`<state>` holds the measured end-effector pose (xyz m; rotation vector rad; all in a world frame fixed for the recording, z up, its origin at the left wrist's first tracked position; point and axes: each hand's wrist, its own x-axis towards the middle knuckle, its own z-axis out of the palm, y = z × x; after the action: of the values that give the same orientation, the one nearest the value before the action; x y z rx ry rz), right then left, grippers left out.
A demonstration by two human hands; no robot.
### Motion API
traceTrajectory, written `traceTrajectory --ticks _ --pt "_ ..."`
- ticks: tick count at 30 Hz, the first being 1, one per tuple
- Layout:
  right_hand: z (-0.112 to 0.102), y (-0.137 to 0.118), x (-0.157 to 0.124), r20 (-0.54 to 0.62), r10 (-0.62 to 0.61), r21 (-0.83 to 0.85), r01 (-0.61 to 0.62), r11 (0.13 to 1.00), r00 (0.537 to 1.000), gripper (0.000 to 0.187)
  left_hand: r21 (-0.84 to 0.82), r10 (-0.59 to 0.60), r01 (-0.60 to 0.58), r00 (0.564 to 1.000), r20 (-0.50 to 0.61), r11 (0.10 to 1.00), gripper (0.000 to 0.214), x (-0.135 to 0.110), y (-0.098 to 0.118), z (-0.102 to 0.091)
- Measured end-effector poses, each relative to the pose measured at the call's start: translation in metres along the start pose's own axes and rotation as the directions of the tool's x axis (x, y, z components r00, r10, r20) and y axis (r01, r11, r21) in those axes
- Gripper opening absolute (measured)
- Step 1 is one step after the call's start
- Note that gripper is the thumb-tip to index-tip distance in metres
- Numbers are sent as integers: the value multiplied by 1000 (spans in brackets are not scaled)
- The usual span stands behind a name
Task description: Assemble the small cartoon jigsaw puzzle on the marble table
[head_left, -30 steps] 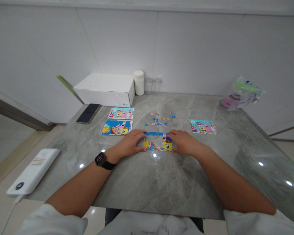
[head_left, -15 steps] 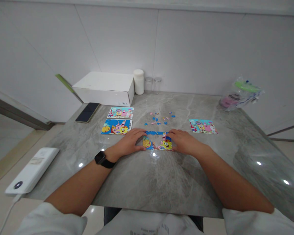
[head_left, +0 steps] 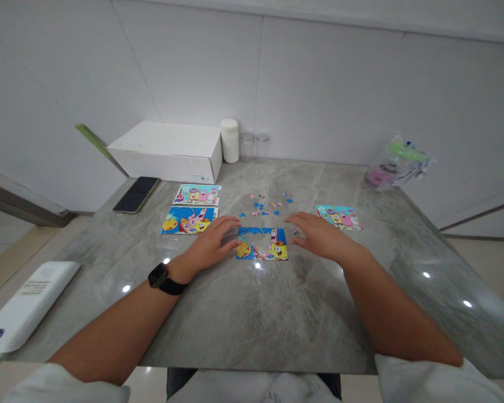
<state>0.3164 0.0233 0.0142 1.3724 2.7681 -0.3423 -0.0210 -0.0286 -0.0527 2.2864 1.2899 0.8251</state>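
A partly assembled jigsaw puzzle [head_left: 280, 251] lies flat in front of me, its border joined around a gap in the middle. My left hand [head_left: 214, 242] is at its left edge, fingers spread, holding nothing. To the right of it, my right hand [head_left: 317, 235] is open too, thumb and fingers apart, clear of the edge. A loose puzzle piece [head_left: 296, 233] lies on the table between the right thumb and fingers. Beyond the puzzle several loose pieces [head_left: 276, 212] in blue and pink are scattered.
Two cartoon picture cards, an upper card [head_left: 197, 195] and a lower card [head_left: 189, 220], lie left; another card [head_left: 340, 217] lies right. Around them are a phone [head_left: 136, 195], white box [head_left: 163, 151], white bottle [head_left: 230, 141], glass jars [head_left: 262, 148], bagged item [head_left: 397, 162] and power bank [head_left: 33, 302].
Both hands have drawn outward from the puzzle's sides and opened. A loose piece by my right hand is now visible. The whole view has shifted slightly.
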Motion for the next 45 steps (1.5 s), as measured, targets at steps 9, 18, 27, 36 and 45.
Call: traceTrajectory --ticks 9,18,27,36,45 --pt "-17 37 3 -36 275 -33 -276 961 961 31 4 -60 61 990 -127 998 31 2 -7 -3" --pt "22 53 25 135 122 5 -124 992 983 30 -34 -71 68 991 -112 997 32 3 -10 -2" --pt "31 57 28 115 104 27 -108 994 988 18 -62 -27 19 992 -125 998 30 3 -12 -1" --pt "35 62 32 58 145 184 -154 971 988 8 -85 1 -13 991 -137 996 28 2 -13 -1" --pt "32 67 35 13 167 424 -157 892 986 11 -76 -14 5 992 -122 997 31 2 -14 0"
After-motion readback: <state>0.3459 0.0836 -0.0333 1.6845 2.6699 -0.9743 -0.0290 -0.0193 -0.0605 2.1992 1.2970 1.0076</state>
